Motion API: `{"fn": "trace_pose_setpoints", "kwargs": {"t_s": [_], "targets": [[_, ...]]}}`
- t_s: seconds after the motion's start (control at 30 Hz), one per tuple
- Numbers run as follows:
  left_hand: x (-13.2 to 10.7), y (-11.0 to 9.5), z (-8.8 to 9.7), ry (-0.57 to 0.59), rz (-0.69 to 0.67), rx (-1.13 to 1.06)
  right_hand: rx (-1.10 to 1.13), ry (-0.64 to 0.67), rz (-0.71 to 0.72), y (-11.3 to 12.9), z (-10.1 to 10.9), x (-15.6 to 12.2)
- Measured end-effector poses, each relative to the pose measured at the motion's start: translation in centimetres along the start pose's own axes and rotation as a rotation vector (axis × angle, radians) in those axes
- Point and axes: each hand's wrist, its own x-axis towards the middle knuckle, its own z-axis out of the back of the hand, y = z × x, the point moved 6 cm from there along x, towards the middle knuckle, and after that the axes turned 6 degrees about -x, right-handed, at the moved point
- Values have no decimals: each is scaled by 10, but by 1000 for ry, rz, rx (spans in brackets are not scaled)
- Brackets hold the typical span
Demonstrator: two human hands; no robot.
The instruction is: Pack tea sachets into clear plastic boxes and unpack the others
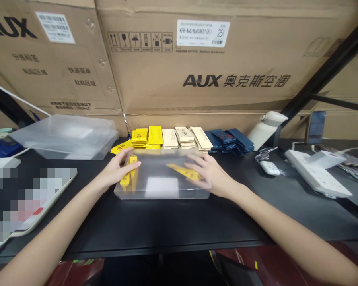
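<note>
A clear plastic box (161, 193) rests on the black table in front of me. My left hand (117, 169) grips its left end, thumb on top. At the right end my right hand (212, 175) holds the box, its fingers blurred and spread across the wall. Through the plastic I see a yellow packet (132, 171) at the left and another yellow packet (181, 171) near my right fingers. Behind the box lie yellow sachets (154, 136), cream sachets (185, 135) and dark blue sachets (231, 140), each kind in its own pile.
A larger frosted plastic box (68, 135) stands at the back left, above a tablet-like device (52, 198). To the right are a white bottle (267, 129), an earphone case (270, 168), a power strip (319, 172) and a phone (316, 127). Cardboard cartons (155, 83) form the back wall.
</note>
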Motion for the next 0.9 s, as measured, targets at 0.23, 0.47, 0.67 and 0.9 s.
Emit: {"fn": "trace_pose_setpoints", "kwargs": {"t_s": [0.23, 0.47, 0.67, 0.9], "targets": [[0, 0, 2, -24, -71, 251, -80, 149, -99, -5, -11, -3], [4, 3, 4, -33, -109, 225, -37, 145, -120, -1, -1, -1], [1, 1, 1, -4, -67, 194, 172, 180, -257, -9, 2, -2], [-5, -9, -6, 37, -13, 67, 650, 188, -173, -4, -9, -2]]}}
